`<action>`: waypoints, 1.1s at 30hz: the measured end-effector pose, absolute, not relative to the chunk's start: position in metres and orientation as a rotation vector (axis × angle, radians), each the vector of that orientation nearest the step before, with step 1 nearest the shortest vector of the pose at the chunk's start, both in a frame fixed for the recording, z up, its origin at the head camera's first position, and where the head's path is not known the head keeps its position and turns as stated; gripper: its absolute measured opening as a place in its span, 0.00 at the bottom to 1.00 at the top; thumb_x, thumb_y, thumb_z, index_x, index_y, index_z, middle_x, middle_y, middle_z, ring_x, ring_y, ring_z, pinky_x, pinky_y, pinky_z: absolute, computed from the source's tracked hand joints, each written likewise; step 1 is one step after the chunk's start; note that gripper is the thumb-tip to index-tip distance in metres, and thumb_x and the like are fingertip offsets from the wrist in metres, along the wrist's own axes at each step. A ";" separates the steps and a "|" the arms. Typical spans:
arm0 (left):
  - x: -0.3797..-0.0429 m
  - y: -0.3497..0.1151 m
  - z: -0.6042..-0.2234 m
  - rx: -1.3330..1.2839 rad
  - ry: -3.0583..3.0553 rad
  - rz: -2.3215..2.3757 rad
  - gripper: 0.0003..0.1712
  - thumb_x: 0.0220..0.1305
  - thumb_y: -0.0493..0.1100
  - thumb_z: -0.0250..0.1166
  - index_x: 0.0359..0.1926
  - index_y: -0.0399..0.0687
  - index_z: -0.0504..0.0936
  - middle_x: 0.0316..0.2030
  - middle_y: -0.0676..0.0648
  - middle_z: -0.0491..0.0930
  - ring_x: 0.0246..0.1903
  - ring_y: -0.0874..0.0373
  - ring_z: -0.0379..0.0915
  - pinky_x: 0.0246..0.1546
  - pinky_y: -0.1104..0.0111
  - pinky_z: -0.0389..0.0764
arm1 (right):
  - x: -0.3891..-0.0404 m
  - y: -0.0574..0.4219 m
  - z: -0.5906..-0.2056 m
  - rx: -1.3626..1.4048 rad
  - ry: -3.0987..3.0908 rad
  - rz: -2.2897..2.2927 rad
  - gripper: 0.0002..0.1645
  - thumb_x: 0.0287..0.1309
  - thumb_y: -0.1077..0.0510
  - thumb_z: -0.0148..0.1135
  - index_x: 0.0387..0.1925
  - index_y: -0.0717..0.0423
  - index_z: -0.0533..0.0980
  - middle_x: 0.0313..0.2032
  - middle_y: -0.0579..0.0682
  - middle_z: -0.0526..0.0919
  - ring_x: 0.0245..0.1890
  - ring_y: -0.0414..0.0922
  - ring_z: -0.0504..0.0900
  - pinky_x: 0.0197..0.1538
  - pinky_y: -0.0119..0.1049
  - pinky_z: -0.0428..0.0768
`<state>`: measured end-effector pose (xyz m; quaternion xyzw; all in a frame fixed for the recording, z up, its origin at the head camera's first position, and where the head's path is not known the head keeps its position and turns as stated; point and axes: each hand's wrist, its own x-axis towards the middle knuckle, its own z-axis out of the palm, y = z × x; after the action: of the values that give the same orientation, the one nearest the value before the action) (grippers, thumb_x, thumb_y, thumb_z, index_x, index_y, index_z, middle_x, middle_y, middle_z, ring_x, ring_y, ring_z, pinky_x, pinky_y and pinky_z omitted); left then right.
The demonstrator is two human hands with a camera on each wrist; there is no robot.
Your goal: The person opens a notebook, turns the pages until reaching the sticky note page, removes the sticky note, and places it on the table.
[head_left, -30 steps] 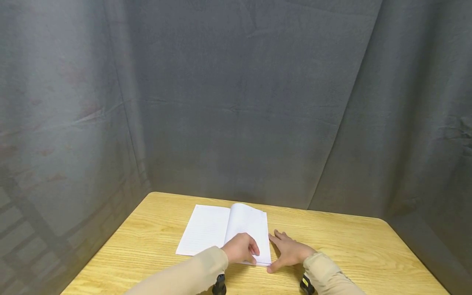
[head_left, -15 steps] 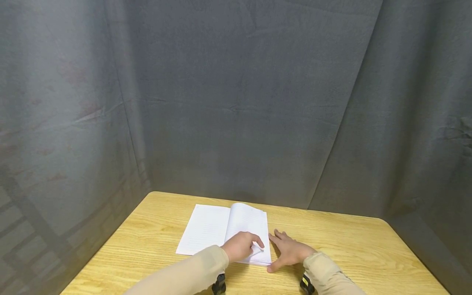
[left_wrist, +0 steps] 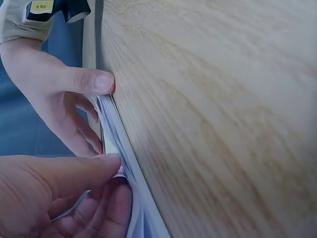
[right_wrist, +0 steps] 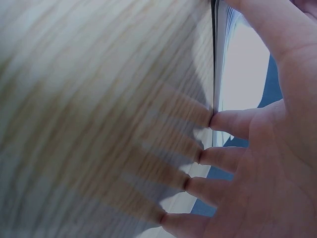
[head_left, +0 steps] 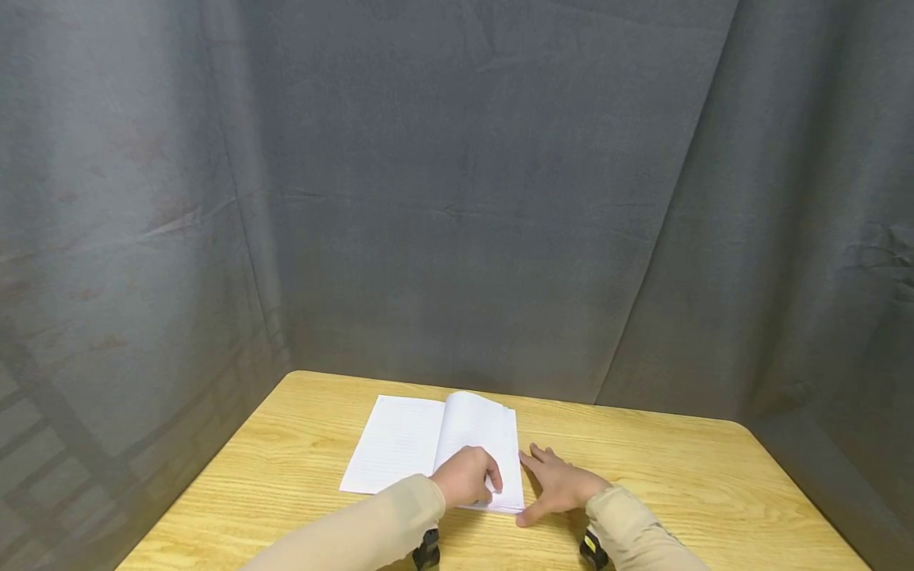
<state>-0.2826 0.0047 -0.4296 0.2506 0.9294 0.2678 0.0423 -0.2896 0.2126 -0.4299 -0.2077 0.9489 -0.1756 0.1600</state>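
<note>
An open notebook (head_left: pixel 401 444) with white lined pages lies on the wooden table. Its right-hand pages (head_left: pixel 477 424) bulge up near the spine. My left hand (head_left: pixel 466 478) is over the near part of the right-hand side, thumb and curled fingers pinching a page (left_wrist: pixel 119 173) at the near edge, as the left wrist view shows. My right hand (head_left: pixel 560 485) has its fingers spread along the notebook's right edge. Its thumb (left_wrist: pixel 96 82) rests at the near right corner, and in the right wrist view its fingertips (right_wrist: pixel 228 121) touch the tabletop beside the page stack.
The light wooden table (head_left: pixel 678 476) has rounded far corners. Grey curtains (head_left: pixel 457 198) hang behind it and along both sides. Both forearms in pale sleeves (head_left: pixel 378 527) reach in from the near edge, with a black wrist device (head_left: pixel 427 549) under the left one.
My left index finger reached out toward the right over the page half a second ago, lifting the page's near edge slightly, and is now curled back in. The right hand has stayed in place.
</note>
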 end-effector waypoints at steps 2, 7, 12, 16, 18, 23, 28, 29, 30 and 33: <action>-0.283 0.004 -0.430 0.770 2.838 0.847 0.12 0.41 0.28 0.73 0.23 0.49 0.85 0.16 0.58 0.70 0.18 0.66 0.62 0.23 0.75 0.69 | -0.290 0.213 -0.430 -0.595 2.713 -0.500 0.66 0.39 0.36 0.76 0.71 0.63 0.55 0.71 0.70 0.51 0.70 0.72 0.49 0.63 0.71 0.53; -0.283 0.003 -0.431 0.747 2.814 0.948 0.11 0.41 0.27 0.73 0.23 0.47 0.85 0.15 0.57 0.70 0.17 0.66 0.63 0.22 0.75 0.69 | -0.289 0.212 -0.430 -0.605 2.715 -0.500 0.66 0.39 0.36 0.76 0.71 0.64 0.55 0.71 0.70 0.51 0.70 0.73 0.49 0.63 0.72 0.53; -0.288 -0.001 -0.429 0.723 2.797 1.084 0.11 0.42 0.26 0.72 0.25 0.45 0.86 0.15 0.56 0.71 0.17 0.66 0.64 0.21 0.74 0.70 | -0.288 0.212 -0.429 -0.597 2.718 -0.497 0.66 0.39 0.36 0.76 0.71 0.64 0.55 0.71 0.70 0.51 0.70 0.72 0.49 0.63 0.71 0.53; -0.290 -0.005 -0.422 0.734 2.808 1.156 0.10 0.43 0.27 0.72 0.27 0.44 0.86 0.16 0.57 0.71 0.18 0.67 0.64 0.22 0.75 0.69 | -0.288 0.212 -0.428 -0.592 2.715 -0.502 0.65 0.39 0.37 0.76 0.71 0.63 0.56 0.71 0.70 0.51 0.70 0.72 0.49 0.63 0.71 0.54; -0.290 -0.008 -0.417 0.732 2.796 1.190 0.10 0.44 0.27 0.72 0.28 0.43 0.86 0.16 0.56 0.71 0.19 0.67 0.64 0.22 0.75 0.69 | -0.288 0.212 -0.428 -0.590 2.710 -0.510 0.65 0.39 0.37 0.76 0.71 0.64 0.55 0.71 0.70 0.51 0.70 0.72 0.49 0.63 0.72 0.54; -0.287 -0.016 -0.405 0.698 2.755 1.275 0.09 0.47 0.28 0.72 0.31 0.42 0.86 0.19 0.56 0.73 0.21 0.65 0.65 0.23 0.74 0.69 | -0.288 0.213 -0.428 -0.591 2.706 -0.522 0.66 0.39 0.36 0.76 0.71 0.64 0.55 0.71 0.70 0.50 0.70 0.73 0.48 0.63 0.72 0.53; -0.286 -0.027 -0.397 0.669 2.750 1.350 0.09 0.47 0.30 0.72 0.32 0.43 0.86 0.22 0.55 0.75 0.25 0.64 0.68 0.27 0.72 0.70 | -0.288 0.213 -0.429 -0.588 2.703 -0.533 0.67 0.38 0.35 0.76 0.72 0.64 0.55 0.71 0.71 0.50 0.70 0.73 0.48 0.64 0.72 0.51; -0.286 -0.030 -0.395 0.671 2.754 1.362 0.09 0.47 0.31 0.72 0.32 0.43 0.86 0.22 0.55 0.75 0.25 0.63 0.68 0.27 0.71 0.71 | -0.288 0.213 -0.429 -0.586 2.702 -0.537 0.67 0.38 0.35 0.76 0.72 0.64 0.55 0.71 0.71 0.50 0.70 0.73 0.48 0.64 0.72 0.51; -0.285 -0.032 -0.394 0.671 2.759 1.373 0.08 0.47 0.31 0.72 0.32 0.43 0.86 0.22 0.55 0.75 0.25 0.63 0.68 0.27 0.71 0.71 | -0.288 0.213 -0.429 -0.589 2.701 -0.536 0.67 0.38 0.35 0.76 0.71 0.64 0.55 0.71 0.71 0.50 0.70 0.73 0.47 0.64 0.72 0.51; -0.286 -0.041 -0.391 0.668 2.777 1.401 0.08 0.47 0.31 0.72 0.31 0.44 0.86 0.22 0.54 0.75 0.25 0.62 0.68 0.26 0.71 0.71 | -0.287 0.213 -0.429 -0.592 2.692 -0.546 0.67 0.38 0.35 0.76 0.72 0.64 0.54 0.71 0.71 0.49 0.70 0.73 0.47 0.64 0.72 0.50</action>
<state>-0.2858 -0.0411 -0.3910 0.2100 0.8727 0.4403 -0.0198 -0.2874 0.2134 -0.4288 -0.2079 0.9449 -0.1917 0.1651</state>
